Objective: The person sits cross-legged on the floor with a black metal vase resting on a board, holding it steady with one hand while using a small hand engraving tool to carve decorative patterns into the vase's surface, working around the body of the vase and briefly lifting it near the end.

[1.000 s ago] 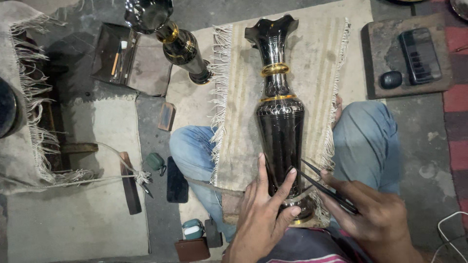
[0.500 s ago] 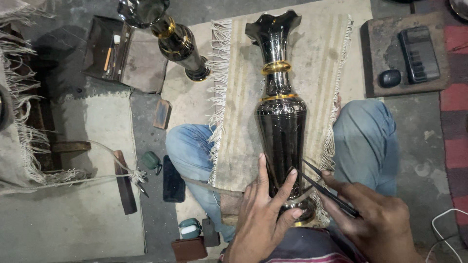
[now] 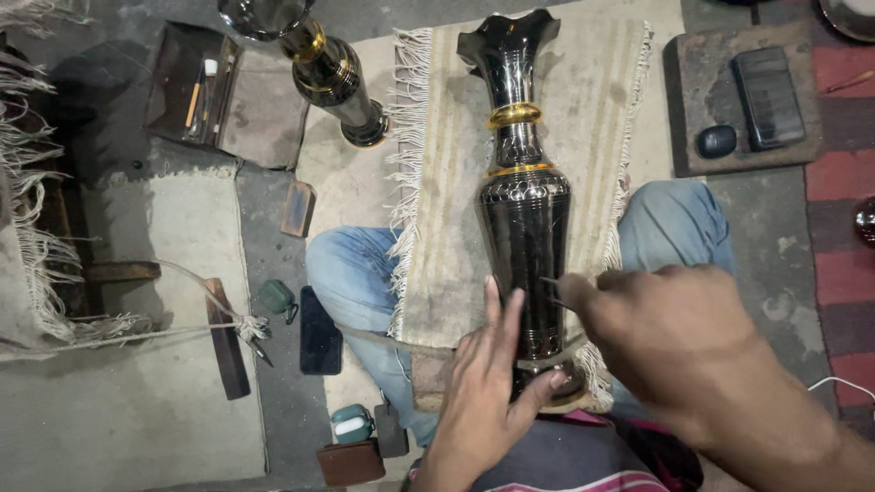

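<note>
While the tall black vase (image 3: 524,228) with gold bands lies along the fringed cloth (image 3: 447,219) over my lap, my left hand (image 3: 488,392) presses flat on its lower body, fingers (image 3: 497,314) spread. My right hand (image 3: 674,342) grips a thin metal tool (image 3: 552,290) against the vase's side.

grey concrete floor (image 3: 273,219), dusty and worn. pale fringed mats lie over it: one at the left (image 3: 118,401), one in the middle (image 3: 447,228). at the right edge, a red striped rug (image 3: 843,237). a dark wooden board (image 3: 702,100) sits at the upper right, an open wooden box (image 3: 182,87) at the upper left. light is even and soft, shadows faint.
</note>
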Motion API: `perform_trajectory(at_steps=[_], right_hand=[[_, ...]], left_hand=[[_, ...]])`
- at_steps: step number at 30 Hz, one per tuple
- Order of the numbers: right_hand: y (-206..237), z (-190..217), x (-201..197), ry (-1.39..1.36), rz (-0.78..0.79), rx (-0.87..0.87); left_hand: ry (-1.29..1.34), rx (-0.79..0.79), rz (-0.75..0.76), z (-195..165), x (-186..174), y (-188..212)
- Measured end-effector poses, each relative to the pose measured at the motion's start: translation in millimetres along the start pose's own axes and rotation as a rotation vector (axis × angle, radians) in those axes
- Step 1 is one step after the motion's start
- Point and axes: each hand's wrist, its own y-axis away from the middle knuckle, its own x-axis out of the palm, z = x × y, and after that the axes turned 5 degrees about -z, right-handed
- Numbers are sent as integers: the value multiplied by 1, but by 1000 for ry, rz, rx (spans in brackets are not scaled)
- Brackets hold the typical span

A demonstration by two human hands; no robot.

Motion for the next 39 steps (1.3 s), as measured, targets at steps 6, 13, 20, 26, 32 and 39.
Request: perform_trajectory(at_steps=[6, 13, 20, 26, 32, 39], right_hand=[[4, 16, 17, 283, 22, -305], [30, -12, 47, 459, -123, -533], [34, -28, 65, 441, -11, -456], [34, -29, 69, 523, -75, -462], [42, -33, 66, 396, -177, -364], [39, -38, 63, 368, -214, -347]], left_hand=[[253, -229, 126, 9, -12, -8], [301, 45, 182, 28, -14, -39], [292, -81, 194, 25, -4, -41], [314, -318, 77, 10, 16, -45], [94, -278, 22, -19, 14, -38], [79, -328, 68, -27, 10, -38]])
